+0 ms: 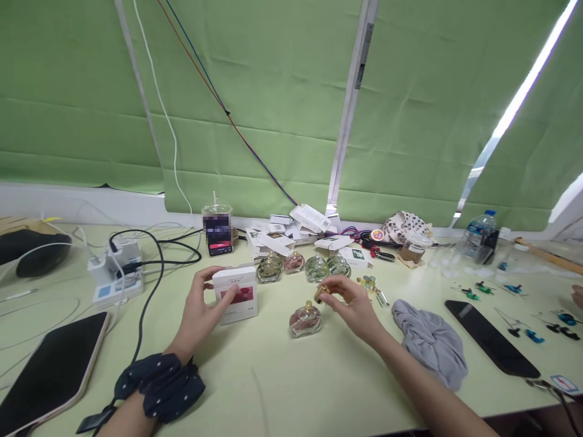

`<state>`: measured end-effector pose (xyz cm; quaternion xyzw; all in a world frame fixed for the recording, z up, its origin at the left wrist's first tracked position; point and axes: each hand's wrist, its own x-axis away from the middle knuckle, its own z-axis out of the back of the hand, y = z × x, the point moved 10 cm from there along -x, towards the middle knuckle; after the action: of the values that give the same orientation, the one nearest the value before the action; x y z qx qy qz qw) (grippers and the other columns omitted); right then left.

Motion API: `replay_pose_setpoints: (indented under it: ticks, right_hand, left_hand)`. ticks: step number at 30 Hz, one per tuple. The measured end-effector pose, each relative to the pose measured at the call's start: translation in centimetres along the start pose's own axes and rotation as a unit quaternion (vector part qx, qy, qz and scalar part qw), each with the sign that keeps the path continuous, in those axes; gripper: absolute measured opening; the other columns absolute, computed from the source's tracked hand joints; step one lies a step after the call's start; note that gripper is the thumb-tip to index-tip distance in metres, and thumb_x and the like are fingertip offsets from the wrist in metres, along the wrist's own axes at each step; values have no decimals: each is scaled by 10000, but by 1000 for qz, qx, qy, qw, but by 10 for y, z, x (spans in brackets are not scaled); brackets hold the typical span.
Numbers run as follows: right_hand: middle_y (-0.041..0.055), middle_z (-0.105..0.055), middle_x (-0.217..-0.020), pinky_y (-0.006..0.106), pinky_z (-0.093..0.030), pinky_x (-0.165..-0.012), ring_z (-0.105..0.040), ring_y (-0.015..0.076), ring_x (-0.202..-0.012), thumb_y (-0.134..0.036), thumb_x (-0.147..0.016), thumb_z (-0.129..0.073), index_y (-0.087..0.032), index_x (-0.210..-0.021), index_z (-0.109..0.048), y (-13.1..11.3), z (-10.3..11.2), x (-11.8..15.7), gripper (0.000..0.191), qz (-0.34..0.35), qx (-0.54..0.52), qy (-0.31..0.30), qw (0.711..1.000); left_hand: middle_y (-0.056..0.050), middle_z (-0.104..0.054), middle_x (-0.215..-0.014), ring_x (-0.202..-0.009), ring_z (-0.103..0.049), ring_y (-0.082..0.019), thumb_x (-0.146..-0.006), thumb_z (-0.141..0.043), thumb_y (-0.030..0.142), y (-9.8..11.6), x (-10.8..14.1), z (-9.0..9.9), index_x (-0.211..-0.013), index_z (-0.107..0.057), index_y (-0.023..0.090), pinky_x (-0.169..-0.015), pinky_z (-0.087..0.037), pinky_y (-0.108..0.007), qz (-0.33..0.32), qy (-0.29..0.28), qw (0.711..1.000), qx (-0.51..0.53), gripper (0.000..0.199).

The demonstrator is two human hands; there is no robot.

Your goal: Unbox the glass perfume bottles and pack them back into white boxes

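My left hand (206,303) grips a white box (237,308) with a dark red picture on its front, held upright on the table. Between the fingertips of my right hand (350,303) is a small gold bottle cap (321,294). Just left of that hand stands a glass perfume bottle (305,321) with pinkish contents and a bare gold neck. Behind it, several similar bottles stand in a row, among them a green one (317,269) and a pink one (294,262). Small gold and glass pieces (381,297) lie right of my right hand.
Crumpled white boxes (300,227) are piled at the back. A phone (220,235) leans on a cup there. On the left are a power strip (113,294), cables and a tablet (57,364). A grey cloth (430,343), a black phone (492,337) and several earphones lie right.
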<state>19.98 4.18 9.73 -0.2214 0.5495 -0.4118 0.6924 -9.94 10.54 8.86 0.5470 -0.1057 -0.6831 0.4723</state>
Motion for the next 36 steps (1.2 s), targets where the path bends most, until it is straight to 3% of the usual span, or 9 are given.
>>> replay_pose_setpoints:
  ticks: [6,12,17,26,36]
  right_hand:
    - [42,-688,-876,310,-521,-730,-633,168,-773,-332,-837,-618,-221,-937,-651,-10,-25,-3,154,49,59,-28,997]
    - [34,-690,-839,297,-515,-716,-632,168,-764,-335,-847,-607,-228,-932,-653,-2,-32,3,144,57,85,-58,993]
    - [61,-701,-875,333,-524,-763,-649,196,-845,-331,-845,-612,-219,-890,-653,5,-30,8,127,72,58,-26,995]
    - [69,-690,-871,346,-525,-762,-650,194,-844,-323,-865,-587,-222,-904,-649,-1,-36,9,125,109,45,-51,992]
    - [68,-664,-883,342,-520,-747,-637,195,-857,-323,-860,-591,-219,-924,-609,14,-42,18,124,86,39,-36,995]
  left_hand:
    - [-53,-537,-1107,-1010,-542,-246,-767,-617,407,1,1,3,-1124,-455,238,-834,-455,-383,-3,10,1000,-14,427]
    - [-58,-543,-1104,-1004,-542,-245,-763,-616,393,3,0,4,-1110,-458,227,-813,-455,-370,-12,15,1000,-23,416]
    - [-48,-558,-1083,-985,-557,-234,-788,-595,374,5,0,1,-1086,-465,229,-792,-461,-350,-17,-3,1000,-24,356]
    - [-54,-557,-1082,-994,-560,-231,-801,-582,373,1,0,0,-1057,-492,227,-810,-483,-362,-27,-8,999,-28,308]
    - [-79,-372,-1275,-1229,-422,-262,-798,-581,332,5,1,5,-964,-520,237,-825,-561,-386,-21,13,1000,3,201]
